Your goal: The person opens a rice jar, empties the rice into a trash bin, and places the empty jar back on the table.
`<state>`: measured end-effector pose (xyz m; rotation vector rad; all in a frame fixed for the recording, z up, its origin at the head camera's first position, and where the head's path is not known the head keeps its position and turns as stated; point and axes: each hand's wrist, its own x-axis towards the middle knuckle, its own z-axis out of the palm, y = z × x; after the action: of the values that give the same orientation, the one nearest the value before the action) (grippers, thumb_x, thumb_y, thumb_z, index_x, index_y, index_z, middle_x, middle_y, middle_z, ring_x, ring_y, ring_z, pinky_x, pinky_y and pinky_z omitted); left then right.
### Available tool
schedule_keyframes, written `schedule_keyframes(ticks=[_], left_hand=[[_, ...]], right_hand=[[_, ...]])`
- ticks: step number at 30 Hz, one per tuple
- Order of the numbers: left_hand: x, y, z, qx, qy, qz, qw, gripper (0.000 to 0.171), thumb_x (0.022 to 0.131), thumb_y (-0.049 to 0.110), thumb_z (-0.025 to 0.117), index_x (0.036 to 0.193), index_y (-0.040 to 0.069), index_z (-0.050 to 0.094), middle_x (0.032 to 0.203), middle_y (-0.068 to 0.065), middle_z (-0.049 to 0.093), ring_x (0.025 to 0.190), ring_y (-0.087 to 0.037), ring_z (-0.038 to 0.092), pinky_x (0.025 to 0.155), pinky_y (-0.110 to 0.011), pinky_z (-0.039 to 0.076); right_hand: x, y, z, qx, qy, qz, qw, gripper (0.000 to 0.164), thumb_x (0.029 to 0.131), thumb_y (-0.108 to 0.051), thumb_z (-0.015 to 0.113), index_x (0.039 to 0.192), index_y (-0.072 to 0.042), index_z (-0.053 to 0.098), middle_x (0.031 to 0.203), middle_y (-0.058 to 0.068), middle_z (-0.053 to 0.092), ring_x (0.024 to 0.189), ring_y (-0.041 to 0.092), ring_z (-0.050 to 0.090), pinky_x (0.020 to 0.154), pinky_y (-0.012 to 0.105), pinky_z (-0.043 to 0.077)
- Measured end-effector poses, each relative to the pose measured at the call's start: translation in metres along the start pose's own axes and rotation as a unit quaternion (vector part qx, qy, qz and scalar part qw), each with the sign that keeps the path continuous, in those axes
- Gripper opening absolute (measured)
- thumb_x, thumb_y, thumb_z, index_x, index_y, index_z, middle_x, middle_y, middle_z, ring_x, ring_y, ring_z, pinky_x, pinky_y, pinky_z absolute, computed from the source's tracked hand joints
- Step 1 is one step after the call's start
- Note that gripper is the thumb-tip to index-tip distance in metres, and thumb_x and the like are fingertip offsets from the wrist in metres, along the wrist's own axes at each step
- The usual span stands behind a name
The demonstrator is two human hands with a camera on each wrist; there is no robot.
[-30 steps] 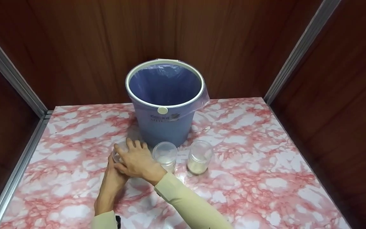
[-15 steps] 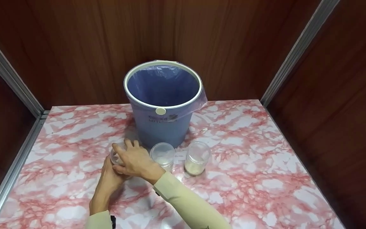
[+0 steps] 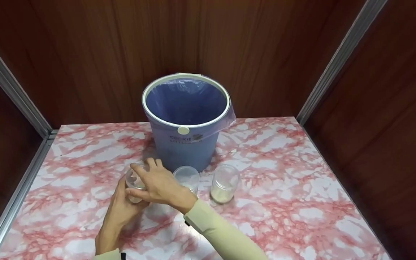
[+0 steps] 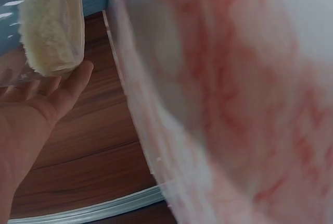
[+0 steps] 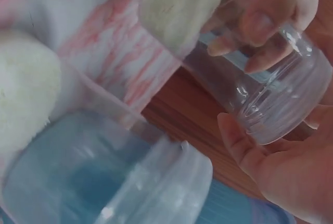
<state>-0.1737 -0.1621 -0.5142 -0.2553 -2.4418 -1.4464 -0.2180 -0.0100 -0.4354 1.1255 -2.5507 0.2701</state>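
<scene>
In the head view, my left hand (image 3: pixel 123 207) holds a clear plastic jar (image 3: pixel 134 199) from its left and near side. Pale, grain-like stuff (image 4: pixel 47 31) lies in the jar's bottom, seen close up in the left wrist view. My right hand (image 3: pixel 161 186) reaches across from the right and grips the jar's clear lid (image 5: pixel 291 104) by its rim, thumb on the near side. The lid is on the jar. Two similar lidded jars stand to the right: a middle one (image 3: pixel 186 177), partly behind my right hand, and a right one (image 3: pixel 225 182) with pale contents.
A blue bin (image 3: pixel 186 151) with a white rim and a purple bag liner stands just behind the jars. The red-and-white marbled table (image 3: pixel 284 216) is walled by dark wood panels (image 3: pixel 103 54) at the back and both sides.
The held jar has tilted, so more of its lid and contents show. My right hand has turned slightly on the lid, its thumb more spread. The head view has shifted a little.
</scene>
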Motion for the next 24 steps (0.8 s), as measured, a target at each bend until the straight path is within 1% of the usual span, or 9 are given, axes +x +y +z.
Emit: schedule_keyframes(ticks=[4, 7, 10, 13, 16, 18, 19, 21, 24], left_hand=[[-0.002, 0.009, -0.003, 0.002, 0.012, 0.033, 0.9994, 0.101, 0.062, 0.015, 0.085, 0.143, 0.01, 0.026, 0.131, -0.017, 0.044, 0.114, -0.027, 0.047, 0.091, -0.039, 0.04], [-0.003, 0.017, -0.005, -0.014, 0.012, 0.055, 0.9983, 0.101, 0.06, 0.011, 0.086, 0.142, 0.008, 0.027, 0.13, -0.018, 0.044, 0.11, -0.026, 0.049, 0.088, -0.028, 0.04], [-0.003, 0.026, -0.006, -0.041, 0.004, 0.068, 0.9968, 0.103, 0.058, 0.007, 0.086, 0.142, 0.008, 0.026, 0.128, -0.016, 0.046, 0.108, -0.026, 0.05, 0.086, -0.019, 0.04], [-0.004, 0.037, -0.007, -0.054, -0.012, 0.088, 0.9946, 0.104, 0.058, 0.007, 0.086, 0.142, 0.006, 0.025, 0.128, -0.012, 0.046, 0.109, -0.024, 0.05, 0.088, -0.021, 0.042], [-0.004, 0.049, -0.008, -0.067, -0.035, 0.105, 0.9917, 0.101, 0.062, 0.012, 0.086, 0.142, 0.012, 0.025, 0.128, -0.006, 0.048, 0.109, -0.02, 0.052, 0.088, -0.026, 0.046], [-0.004, 0.057, -0.008, -0.079, -0.041, 0.13, 0.9874, 0.099, 0.063, 0.012, 0.085, 0.142, 0.013, 0.026, 0.127, -0.004, 0.05, 0.107, -0.021, 0.054, 0.086, -0.031, 0.049], [-0.005, 0.061, -0.009, -0.08, -0.049, 0.135, 0.9865, 0.098, 0.064, 0.013, 0.085, 0.142, 0.014, 0.026, 0.127, -0.004, 0.051, 0.106, -0.02, 0.055, 0.085, -0.031, 0.049], [-0.007, 0.069, -0.01, -0.091, -0.062, 0.14, 0.9841, 0.096, 0.064, 0.012, 0.084, 0.141, 0.014, 0.027, 0.128, -0.004, 0.051, 0.107, -0.021, 0.056, 0.086, -0.033, 0.05], [-0.009, 0.078, -0.011, -0.099, -0.074, 0.129, 0.9839, 0.096, 0.062, 0.01, 0.085, 0.14, 0.011, 0.028, 0.13, -0.006, 0.05, 0.108, -0.021, 0.056, 0.087, -0.036, 0.05]], right_hand=[[-0.004, -0.001, -0.011, -0.001, 0.02, -0.015, 1.0, 0.067, 0.086, -0.066, 0.039, 0.134, -0.02, 0.045, 0.111, 0.011, 0.052, 0.092, 0.021, 0.045, 0.074, 0.029, 0.046], [-0.005, -0.002, -0.022, 0.008, 0.034, -0.017, 0.999, 0.067, 0.086, -0.067, 0.038, 0.134, -0.021, 0.046, 0.111, 0.01, 0.051, 0.092, 0.02, 0.043, 0.071, 0.028, 0.046], [-0.007, -0.003, -0.031, 0.025, 0.06, -0.024, 0.998, 0.065, 0.085, -0.066, 0.04, 0.131, -0.021, 0.049, 0.109, 0.009, 0.05, 0.091, 0.018, 0.042, 0.068, 0.026, 0.045], [-0.01, -0.004, -0.04, 0.048, 0.091, -0.036, 0.994, 0.061, 0.084, -0.064, 0.044, 0.127, -0.021, 0.051, 0.108, 0.007, 0.049, 0.091, 0.017, 0.041, 0.067, 0.024, 0.042], [-0.014, -0.004, -0.052, 0.066, 0.11, -0.055, 0.99, 0.059, 0.082, -0.062, 0.047, 0.125, -0.022, 0.051, 0.107, 0.005, 0.049, 0.092, 0.017, 0.041, 0.069, 0.024, 0.041], [-0.016, -0.002, -0.061, 0.068, 0.11, -0.076, 0.989, 0.059, 0.081, -0.061, 0.048, 0.126, -0.023, 0.051, 0.11, 0.006, 0.049, 0.094, 0.017, 0.042, 0.073, 0.025, 0.042], [-0.018, -0.002, -0.066, 0.065, 0.106, -0.087, 0.988, 0.059, 0.081, -0.061, 0.048, 0.127, -0.023, 0.05, 0.112, 0.006, 0.049, 0.095, 0.018, 0.043, 0.075, 0.025, 0.042], [-0.022, -0.001, -0.074, 0.061, 0.096, -0.112, 0.987, 0.06, 0.082, -0.061, 0.048, 0.128, -0.023, 0.05, 0.116, 0.007, 0.048, 0.098, 0.019, 0.044, 0.079, 0.027, 0.043], [-0.029, 0.002, -0.086, 0.069, 0.081, -0.144, 0.984, 0.058, 0.083, -0.058, 0.047, 0.129, -0.024, 0.05, 0.122, 0.007, 0.047, 0.102, 0.019, 0.044, 0.083, 0.028, 0.043]])
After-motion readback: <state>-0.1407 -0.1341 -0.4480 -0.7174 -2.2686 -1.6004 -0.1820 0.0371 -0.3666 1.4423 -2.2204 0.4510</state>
